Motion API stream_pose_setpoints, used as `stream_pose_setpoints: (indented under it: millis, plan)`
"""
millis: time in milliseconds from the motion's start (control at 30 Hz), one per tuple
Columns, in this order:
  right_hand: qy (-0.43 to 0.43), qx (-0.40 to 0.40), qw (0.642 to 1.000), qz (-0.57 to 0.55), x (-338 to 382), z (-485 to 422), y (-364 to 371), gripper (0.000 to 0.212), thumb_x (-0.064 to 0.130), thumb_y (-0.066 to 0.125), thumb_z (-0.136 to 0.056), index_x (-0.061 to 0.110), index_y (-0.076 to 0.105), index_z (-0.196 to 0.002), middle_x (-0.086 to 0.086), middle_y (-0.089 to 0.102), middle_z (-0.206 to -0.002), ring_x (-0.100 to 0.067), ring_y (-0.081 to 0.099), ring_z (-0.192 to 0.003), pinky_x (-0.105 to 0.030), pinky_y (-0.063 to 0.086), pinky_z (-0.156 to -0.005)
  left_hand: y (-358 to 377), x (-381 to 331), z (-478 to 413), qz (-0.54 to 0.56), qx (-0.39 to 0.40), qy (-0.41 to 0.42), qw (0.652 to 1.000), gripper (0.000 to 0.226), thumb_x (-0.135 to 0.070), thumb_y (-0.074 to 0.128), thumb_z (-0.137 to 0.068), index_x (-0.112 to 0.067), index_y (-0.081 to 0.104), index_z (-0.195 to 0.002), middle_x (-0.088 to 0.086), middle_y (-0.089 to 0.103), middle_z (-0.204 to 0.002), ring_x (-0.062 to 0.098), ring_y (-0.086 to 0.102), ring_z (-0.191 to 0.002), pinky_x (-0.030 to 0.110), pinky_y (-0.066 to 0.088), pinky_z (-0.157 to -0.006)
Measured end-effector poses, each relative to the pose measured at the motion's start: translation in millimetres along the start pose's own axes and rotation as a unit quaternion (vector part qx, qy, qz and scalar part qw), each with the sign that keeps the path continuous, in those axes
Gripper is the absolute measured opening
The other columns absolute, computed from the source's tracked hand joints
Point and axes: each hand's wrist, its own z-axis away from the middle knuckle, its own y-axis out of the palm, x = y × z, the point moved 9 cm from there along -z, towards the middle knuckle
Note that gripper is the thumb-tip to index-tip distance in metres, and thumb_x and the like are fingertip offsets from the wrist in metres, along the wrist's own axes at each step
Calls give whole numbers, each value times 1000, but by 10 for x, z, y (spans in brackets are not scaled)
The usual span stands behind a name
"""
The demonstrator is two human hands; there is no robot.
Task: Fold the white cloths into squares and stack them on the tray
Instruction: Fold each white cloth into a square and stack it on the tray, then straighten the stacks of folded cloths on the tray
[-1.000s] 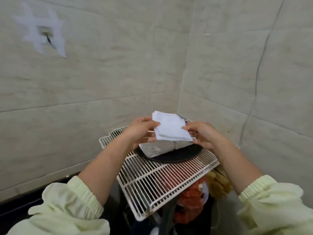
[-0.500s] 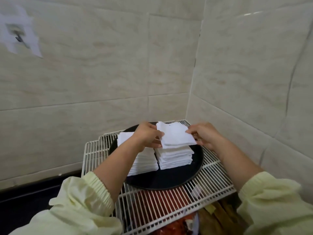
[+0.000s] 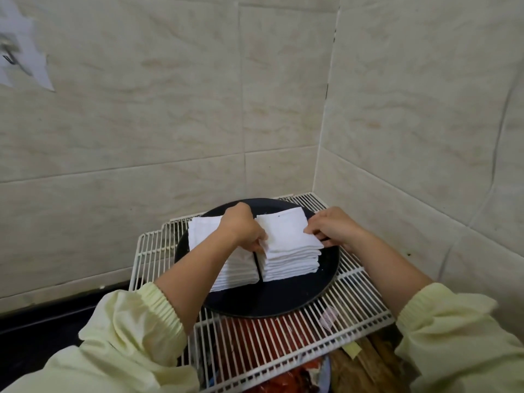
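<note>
A round black tray (image 3: 286, 300) rests on a white wire rack (image 3: 334, 327). Two stacks of folded white cloths stand side by side on it. The left stack (image 3: 238, 272) is partly hidden behind my left arm. On the right stack (image 3: 292, 263) lies a folded white cloth (image 3: 286, 231), the top square. My left hand (image 3: 243, 229) pinches this cloth's left edge. Along its right edge, my right hand (image 3: 330, 228) pinches it with the fingertips.
The rack sits in a corner between two tiled walls (image 3: 170, 109), close behind and to the right. Red and orange things (image 3: 272, 344) show under the rack. A dark counter (image 3: 42, 330) lies at the lower left.
The cloth held in the air has come down onto the right stack. Both hands went down with it and still hold its edges. The view has tilted down onto the tray.
</note>
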Motion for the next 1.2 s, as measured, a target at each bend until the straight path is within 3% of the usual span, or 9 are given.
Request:
stream_pose_setpoints:
  millis: [200,600,700,867,900,933,967,1067,1200]
  plan:
    - [-2,-20,998,60,13,-43,-69,4,3,61,-81,1,65,-82,-13,66,-76,-22,63,-63,-26,53,-54,-120,-215,28,-164,-102,121,974,26,-13,66,-80,-10,63,-106,13,66,-106,28,61,-95,30,47,-74]
    - [44,60,985,155,-16,70,141,10,3,46,-86,7,54,-82,-11,57,-75,-21,58,-67,-29,56,-56,162,-318,120,-249,-73,215,941,44,-28,53,-94,-18,51,-136,10,50,-131,30,38,-122,34,35,-101]
    - [6,0,983,183,188,76,-8,8,7,49,-88,5,57,-90,-13,60,-86,-25,59,-82,-28,51,-58,-65,-324,158,-171,-114,249,946,36,-24,56,-91,-16,63,-125,10,60,-122,29,48,-117,32,38,-99]
    - [-131,-74,976,156,734,106,11,19,3,48,-81,3,49,-62,-9,40,-59,-21,39,-62,-29,29,-56,-771,98,99,-16,-194,154,969,35,-24,53,-94,-14,61,-127,11,58,-133,28,48,-126,37,38,-108]
    - [-147,-59,978,138,796,117,143,17,5,49,-82,-6,56,-70,-16,45,-64,-16,36,-70,-32,36,-60,-858,263,85,25,-197,112,974,40,-27,51,-96,-14,54,-134,11,52,-139,28,44,-131,39,35,-111]
    - [-157,-43,979,125,842,116,281,24,7,50,-83,-15,59,-86,-26,54,-74,-36,54,-69,-39,45,-65,-904,417,84,68,-199,74,975,46,-29,50,-97,-12,47,-140,12,46,-144,29,41,-134,39,33,-112]
    - [-166,-23,979,118,876,107,446,31,9,51,-86,-19,56,-100,-35,60,-92,-48,59,-101,-50,50,-76,-908,567,102,115,-198,37,973,52,-30,48,-98,-10,39,-145,13,40,-149,29,38,-136,40,31,-113]
    - [-195,31,973,117,969,134,967,37,15,51,-92,-16,53,-111,-33,56,-118,-46,52,-112,-50,47,-91,-673,953,178,283,-147,-48,946,65,-40,45,-96,-9,26,-150,12,33,-153,31,36,-137,42,31,-112]
    - [-205,83,956,193,988,99,1426,36,18,40,-96,-11,53,-81,-22,61,-81,-37,55,-78,-41,39,-68,-277,1286,228,432,-81,-107,892,93,-65,51,-73,-16,29,-149,10,49,-142,31,54,-120,46,43,-104]
